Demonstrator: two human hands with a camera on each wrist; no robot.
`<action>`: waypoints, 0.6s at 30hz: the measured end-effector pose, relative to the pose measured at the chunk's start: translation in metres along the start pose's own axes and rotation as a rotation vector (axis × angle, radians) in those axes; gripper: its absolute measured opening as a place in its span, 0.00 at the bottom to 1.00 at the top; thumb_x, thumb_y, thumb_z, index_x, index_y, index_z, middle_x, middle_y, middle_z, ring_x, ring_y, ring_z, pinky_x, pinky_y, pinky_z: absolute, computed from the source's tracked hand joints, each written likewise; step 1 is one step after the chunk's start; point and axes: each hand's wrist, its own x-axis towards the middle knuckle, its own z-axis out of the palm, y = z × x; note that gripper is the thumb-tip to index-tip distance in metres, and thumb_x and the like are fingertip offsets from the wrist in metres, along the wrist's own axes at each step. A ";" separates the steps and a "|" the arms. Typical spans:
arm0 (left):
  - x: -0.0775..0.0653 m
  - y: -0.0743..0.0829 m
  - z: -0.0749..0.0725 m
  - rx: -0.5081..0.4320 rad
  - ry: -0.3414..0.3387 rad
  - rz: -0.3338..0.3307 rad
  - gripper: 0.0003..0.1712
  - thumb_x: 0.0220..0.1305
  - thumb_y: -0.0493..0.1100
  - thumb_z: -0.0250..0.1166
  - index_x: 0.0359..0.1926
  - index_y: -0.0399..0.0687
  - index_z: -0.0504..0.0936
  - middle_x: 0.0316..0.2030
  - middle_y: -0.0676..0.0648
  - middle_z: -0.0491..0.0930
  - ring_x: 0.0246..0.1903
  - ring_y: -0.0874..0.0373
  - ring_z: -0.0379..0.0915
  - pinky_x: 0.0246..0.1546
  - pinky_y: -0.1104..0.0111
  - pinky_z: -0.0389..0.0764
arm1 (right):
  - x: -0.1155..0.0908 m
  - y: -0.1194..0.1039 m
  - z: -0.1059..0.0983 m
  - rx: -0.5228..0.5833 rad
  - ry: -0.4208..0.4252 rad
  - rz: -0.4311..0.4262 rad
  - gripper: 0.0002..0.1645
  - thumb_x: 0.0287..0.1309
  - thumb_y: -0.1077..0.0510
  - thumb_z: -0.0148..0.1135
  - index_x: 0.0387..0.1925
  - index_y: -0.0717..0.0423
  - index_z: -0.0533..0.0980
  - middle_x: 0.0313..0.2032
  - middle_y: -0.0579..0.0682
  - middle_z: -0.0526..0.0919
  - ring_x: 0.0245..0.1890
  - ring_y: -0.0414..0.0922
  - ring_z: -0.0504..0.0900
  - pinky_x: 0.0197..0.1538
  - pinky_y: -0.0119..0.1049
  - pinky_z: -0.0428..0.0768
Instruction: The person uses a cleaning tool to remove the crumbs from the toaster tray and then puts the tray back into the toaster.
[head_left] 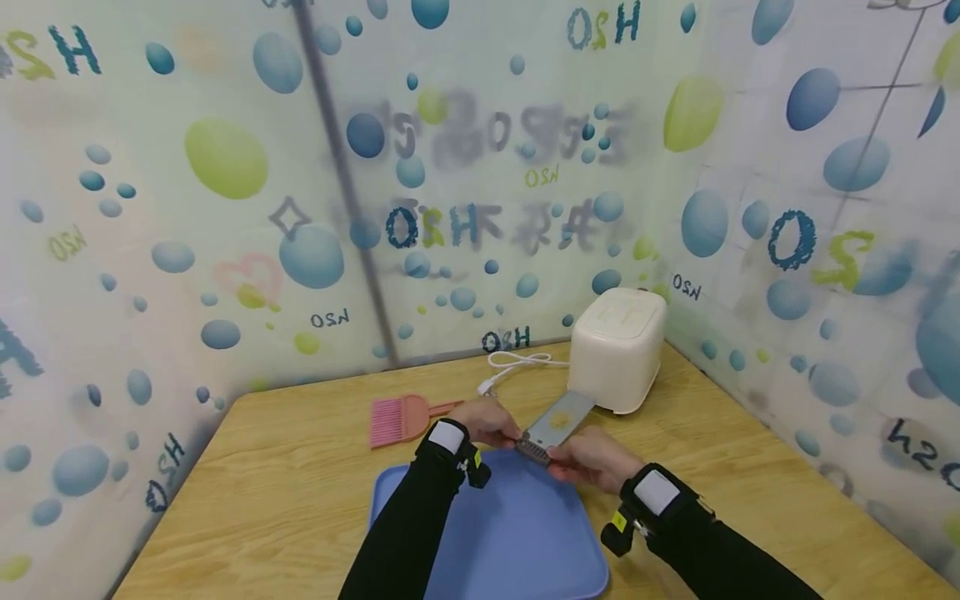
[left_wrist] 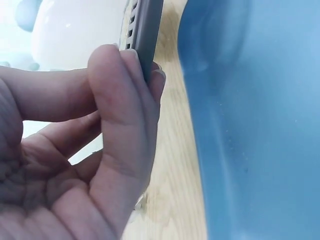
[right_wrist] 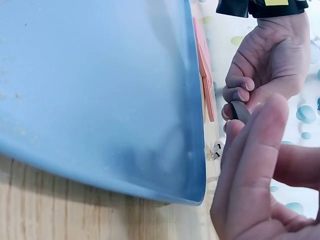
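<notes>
A flat grey crumb tray with a slotted end and a yellowish patch of crumbs slants over the table, its far end by the cream toaster. My left hand pinches the left corner of the slotted end; in the left wrist view, thumb and fingertips grip the dark slotted edge. At the opposite corner, the fingers of my right hand pinch the same end. In the right wrist view, those fingers hide most of the crumb tray. Below both hands lies a blue tray.
Left of the hands lies a pink brush, its handle pointing right. A white power cord with its plug rests behind, left of the toaster. Small crumbs dot the blue tray in the right wrist view. Patterned curtains border the wooden table.
</notes>
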 end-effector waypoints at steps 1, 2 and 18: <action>-0.001 0.000 -0.001 -0.009 0.003 0.002 0.02 0.63 0.28 0.66 0.34 0.29 0.85 0.28 0.45 0.79 0.25 0.59 0.76 0.28 0.73 0.81 | 0.000 -0.001 0.000 -0.003 -0.006 -0.004 0.15 0.69 0.67 0.60 0.51 0.76 0.74 0.34 0.60 0.84 0.27 0.43 0.85 0.36 0.31 0.85; -0.001 0.000 -0.003 -0.022 0.006 0.003 0.02 0.63 0.28 0.66 0.34 0.29 0.84 0.28 0.45 0.79 0.25 0.59 0.76 0.29 0.73 0.81 | 0.000 -0.002 0.001 -0.003 -0.010 -0.013 0.14 0.69 0.67 0.60 0.51 0.76 0.75 0.34 0.59 0.84 0.27 0.42 0.85 0.36 0.31 0.85; -0.012 -0.002 -0.022 -0.089 0.102 0.052 0.05 0.64 0.31 0.66 0.36 0.29 0.85 0.30 0.43 0.81 0.26 0.59 0.78 0.30 0.73 0.83 | 0.008 -0.022 0.011 -0.014 -0.057 -0.109 0.11 0.69 0.66 0.60 0.45 0.74 0.77 0.28 0.54 0.83 0.24 0.40 0.82 0.32 0.29 0.84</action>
